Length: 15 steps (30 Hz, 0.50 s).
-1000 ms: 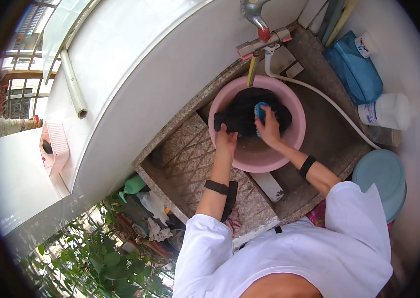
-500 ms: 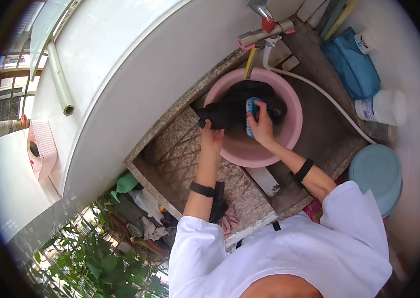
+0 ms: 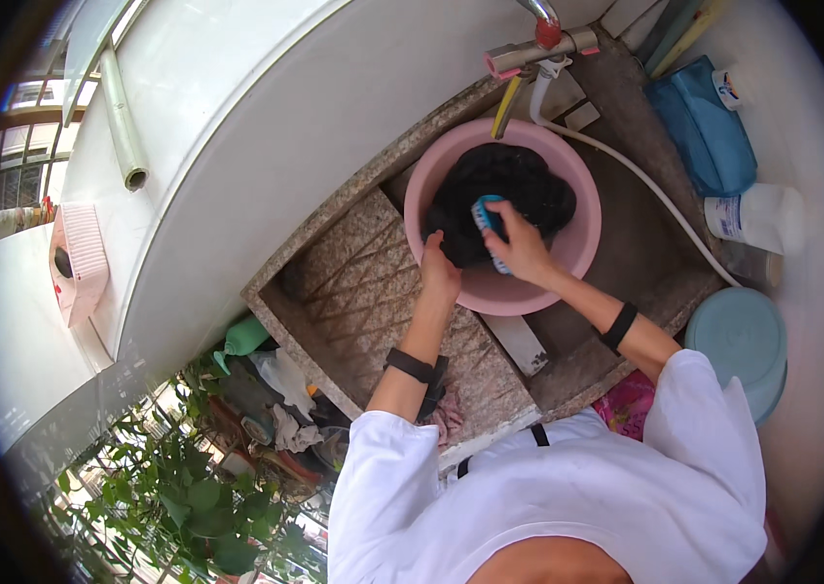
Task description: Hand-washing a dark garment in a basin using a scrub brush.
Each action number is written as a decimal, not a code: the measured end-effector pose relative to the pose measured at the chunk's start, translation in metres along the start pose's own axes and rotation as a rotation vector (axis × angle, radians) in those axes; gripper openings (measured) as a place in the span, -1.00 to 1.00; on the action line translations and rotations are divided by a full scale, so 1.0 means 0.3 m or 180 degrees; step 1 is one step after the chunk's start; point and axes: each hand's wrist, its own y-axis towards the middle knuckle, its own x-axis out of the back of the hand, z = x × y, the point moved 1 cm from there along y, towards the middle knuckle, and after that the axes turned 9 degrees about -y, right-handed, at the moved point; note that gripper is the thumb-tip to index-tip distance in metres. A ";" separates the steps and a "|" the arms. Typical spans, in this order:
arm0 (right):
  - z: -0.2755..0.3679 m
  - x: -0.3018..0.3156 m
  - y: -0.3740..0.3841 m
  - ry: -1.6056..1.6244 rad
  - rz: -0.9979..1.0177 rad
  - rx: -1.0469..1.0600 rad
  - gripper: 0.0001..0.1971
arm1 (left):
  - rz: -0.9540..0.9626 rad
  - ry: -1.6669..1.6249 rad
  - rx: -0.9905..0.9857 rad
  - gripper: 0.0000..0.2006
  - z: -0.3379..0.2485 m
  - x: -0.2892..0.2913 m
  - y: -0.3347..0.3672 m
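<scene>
A pink basin [image 3: 582,263] stands in the stone sink, with a bunched black cloth [image 3: 538,185] inside it. My right hand [image 3: 521,245] is wrapped round a blue scrub brush [image 3: 487,212] with pale bristles along its left side. The brush lies against the cloth near the basin's middle. At the basin's left rim, my left hand [image 3: 441,270] pinches the near left edge of the cloth. Part of its grip is hidden by the dark fabric.
A ridged stone washboard [image 3: 363,282] slopes left of the basin. Above hangs a tap [image 3: 540,56] with a yellow hose and a white hose [image 3: 645,180]. On the right are a blue pouch [image 3: 704,127], a white bottle [image 3: 762,216] and a pale blue lidded bucket [image 3: 738,341].
The cloth's left end has come off the washboard edge into the basin. My left hand has moved right with it, and the brush is tilted more. The view has shifted slightly.
</scene>
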 end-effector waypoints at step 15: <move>-0.070 0.025 0.001 -0.0419 0.0501 -0.0525 -0.59 | -0.0075 0.1199 -0.0210 -0.47 0.068 0.083 0.011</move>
